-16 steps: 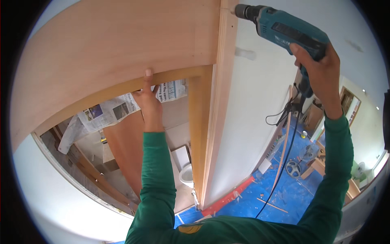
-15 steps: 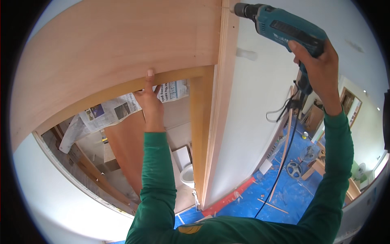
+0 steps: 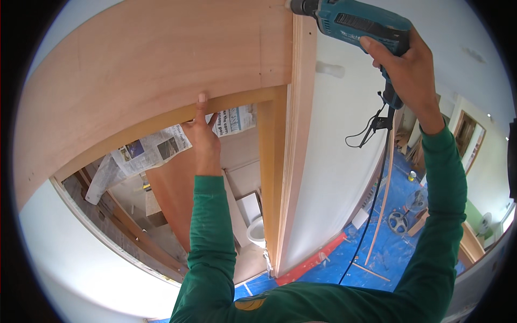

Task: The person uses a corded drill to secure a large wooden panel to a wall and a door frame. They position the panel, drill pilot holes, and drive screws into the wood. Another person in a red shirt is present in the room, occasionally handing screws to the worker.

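Note:
My right hand (image 3: 406,67) is wrapped round the grip of a teal corded power drill (image 3: 363,21), its thumb along the body. The drill's black chuck (image 3: 304,6) points left, at the panel's right edge near the top of the view; its tip is too small to make out. A wide, light-brown plywood panel (image 3: 161,54) spans the wall above a doorway. Below it, my left hand (image 3: 204,134) grips the wooden door frame (image 3: 237,100), one digit pressed up against the panel's lower edge and the others partly hidden behind the frame.
Newspaper (image 3: 161,145) hangs from the frame. Through the opening show a brown board (image 3: 172,199) and a white toilet (image 3: 257,231). A black cord (image 3: 371,215) runs down from the drill. At the right, blue sheeting (image 3: 361,269) covers the floor, with a fan (image 3: 398,222) and wood strips.
My right hand has carried the drill left, so its chuck now meets the panel's right edge. My left hand keeps its hold on the frame. The view has shifted slightly.

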Demonstrator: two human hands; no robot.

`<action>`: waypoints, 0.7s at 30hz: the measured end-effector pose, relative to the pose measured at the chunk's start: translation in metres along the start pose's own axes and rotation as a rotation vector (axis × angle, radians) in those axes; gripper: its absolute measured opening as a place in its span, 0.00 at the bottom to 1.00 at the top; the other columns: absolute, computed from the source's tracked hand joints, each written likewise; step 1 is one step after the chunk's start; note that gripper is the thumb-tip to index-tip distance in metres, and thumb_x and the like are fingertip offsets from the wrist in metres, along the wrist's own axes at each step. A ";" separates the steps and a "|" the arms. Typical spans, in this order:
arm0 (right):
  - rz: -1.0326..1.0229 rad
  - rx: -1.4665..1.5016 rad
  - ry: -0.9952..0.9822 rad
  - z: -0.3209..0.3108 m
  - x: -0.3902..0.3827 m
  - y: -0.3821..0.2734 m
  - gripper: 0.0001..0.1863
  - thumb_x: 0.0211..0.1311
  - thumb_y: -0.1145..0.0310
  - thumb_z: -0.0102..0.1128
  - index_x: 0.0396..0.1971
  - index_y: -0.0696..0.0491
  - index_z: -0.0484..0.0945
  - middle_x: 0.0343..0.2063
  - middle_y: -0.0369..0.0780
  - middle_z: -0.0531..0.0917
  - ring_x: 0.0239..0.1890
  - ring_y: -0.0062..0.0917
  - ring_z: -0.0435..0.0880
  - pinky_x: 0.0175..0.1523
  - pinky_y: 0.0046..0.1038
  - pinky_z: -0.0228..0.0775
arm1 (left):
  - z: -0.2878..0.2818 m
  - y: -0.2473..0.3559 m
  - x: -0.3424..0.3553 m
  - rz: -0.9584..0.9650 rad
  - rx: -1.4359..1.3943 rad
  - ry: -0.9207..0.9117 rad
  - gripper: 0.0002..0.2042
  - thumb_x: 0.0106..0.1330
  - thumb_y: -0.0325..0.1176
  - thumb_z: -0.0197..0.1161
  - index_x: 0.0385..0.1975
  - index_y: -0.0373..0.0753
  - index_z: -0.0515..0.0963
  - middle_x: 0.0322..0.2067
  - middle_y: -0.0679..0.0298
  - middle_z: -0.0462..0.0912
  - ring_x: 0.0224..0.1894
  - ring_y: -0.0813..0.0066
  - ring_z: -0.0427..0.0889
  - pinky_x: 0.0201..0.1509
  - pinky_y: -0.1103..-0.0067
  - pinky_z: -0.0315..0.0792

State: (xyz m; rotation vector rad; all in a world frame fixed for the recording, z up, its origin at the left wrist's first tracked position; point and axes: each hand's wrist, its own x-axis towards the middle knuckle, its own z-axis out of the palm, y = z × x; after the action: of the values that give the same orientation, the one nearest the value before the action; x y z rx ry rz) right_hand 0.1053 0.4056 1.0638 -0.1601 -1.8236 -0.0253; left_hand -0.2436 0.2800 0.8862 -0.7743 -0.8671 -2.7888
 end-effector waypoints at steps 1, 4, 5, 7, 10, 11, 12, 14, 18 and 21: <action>-0.007 -0.003 0.010 0.002 0.000 0.001 0.26 0.63 0.50 0.75 0.49 0.56 0.81 0.29 0.38 0.87 0.30 0.18 0.84 0.39 0.22 0.77 | -0.001 -0.001 0.001 -0.003 -0.007 0.003 0.36 0.66 0.46 0.75 0.69 0.46 0.63 0.65 0.60 0.72 0.68 0.62 0.72 0.64 0.54 0.73; -0.037 -0.035 -0.008 0.002 0.002 0.004 0.27 0.63 0.49 0.74 0.50 0.56 0.81 0.30 0.38 0.87 0.30 0.19 0.85 0.40 0.22 0.78 | -0.002 -0.004 0.002 -0.003 -0.028 0.006 0.36 0.66 0.45 0.75 0.69 0.46 0.63 0.65 0.60 0.71 0.68 0.61 0.72 0.65 0.53 0.74; -0.048 -0.050 -0.022 0.002 0.003 0.005 0.27 0.63 0.49 0.74 0.50 0.56 0.81 0.30 0.38 0.87 0.30 0.19 0.85 0.40 0.22 0.78 | -0.002 -0.002 0.002 0.003 -0.035 0.003 0.36 0.66 0.44 0.75 0.69 0.46 0.63 0.64 0.59 0.71 0.68 0.61 0.72 0.65 0.53 0.74; -0.065 -0.038 -0.007 0.005 0.002 0.007 0.28 0.63 0.48 0.74 0.51 0.55 0.81 0.30 0.38 0.87 0.30 0.20 0.85 0.41 0.23 0.78 | -0.001 -0.002 0.002 0.007 -0.044 0.002 0.36 0.66 0.43 0.76 0.69 0.45 0.62 0.64 0.59 0.71 0.68 0.61 0.72 0.65 0.53 0.75; -0.091 -0.093 0.008 0.008 0.002 0.002 0.28 0.62 0.47 0.75 0.49 0.55 0.81 0.29 0.37 0.87 0.29 0.20 0.85 0.40 0.22 0.77 | 0.001 -0.002 0.000 0.003 -0.055 0.007 0.36 0.66 0.42 0.76 0.69 0.45 0.62 0.64 0.58 0.71 0.68 0.61 0.72 0.64 0.52 0.76; -0.099 -0.124 0.010 0.009 0.003 -0.003 0.28 0.61 0.47 0.75 0.48 0.55 0.82 0.28 0.37 0.87 0.29 0.20 0.85 0.40 0.21 0.77 | 0.004 -0.001 -0.003 0.002 -0.060 0.009 0.36 0.66 0.42 0.75 0.69 0.45 0.62 0.64 0.58 0.72 0.68 0.60 0.72 0.65 0.52 0.76; -0.190 -0.126 0.044 0.010 0.005 -0.008 0.24 0.63 0.54 0.74 0.49 0.58 0.80 0.29 0.37 0.86 0.28 0.20 0.84 0.37 0.22 0.78 | 0.007 -0.001 -0.004 0.001 -0.066 0.009 0.36 0.66 0.42 0.75 0.69 0.44 0.62 0.63 0.58 0.72 0.67 0.60 0.73 0.65 0.53 0.76; -0.274 -0.117 0.070 0.018 0.012 -0.024 0.19 0.66 0.66 0.71 0.50 0.61 0.78 0.29 0.38 0.86 0.25 0.19 0.83 0.32 0.22 0.78 | 0.000 -0.003 0.003 0.031 -0.077 -0.003 0.34 0.66 0.40 0.75 0.69 0.44 0.64 0.62 0.58 0.74 0.66 0.60 0.74 0.65 0.54 0.76; -0.078 -0.191 -0.018 0.018 0.018 -0.062 0.17 0.65 0.72 0.71 0.49 0.61 0.77 0.29 0.39 0.86 0.23 0.16 0.80 0.27 0.20 0.75 | -0.005 -0.009 0.008 0.046 -0.187 -0.014 0.37 0.63 0.32 0.77 0.69 0.44 0.63 0.62 0.59 0.72 0.65 0.63 0.75 0.66 0.59 0.74; -0.109 -0.265 -0.015 0.022 0.022 -0.058 0.16 0.65 0.72 0.72 0.48 0.61 0.78 0.29 0.39 0.85 0.23 0.17 0.81 0.27 0.21 0.75 | 0.000 -0.010 0.006 0.075 -0.228 0.000 0.35 0.64 0.30 0.76 0.69 0.43 0.64 0.62 0.59 0.72 0.64 0.64 0.76 0.66 0.60 0.74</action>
State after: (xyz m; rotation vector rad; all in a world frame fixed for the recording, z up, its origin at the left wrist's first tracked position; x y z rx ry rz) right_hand 0.0714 0.3525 1.0834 -0.2477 -1.8374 -0.3434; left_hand -0.2511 0.2885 0.8844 -0.8194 -0.5136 -2.8524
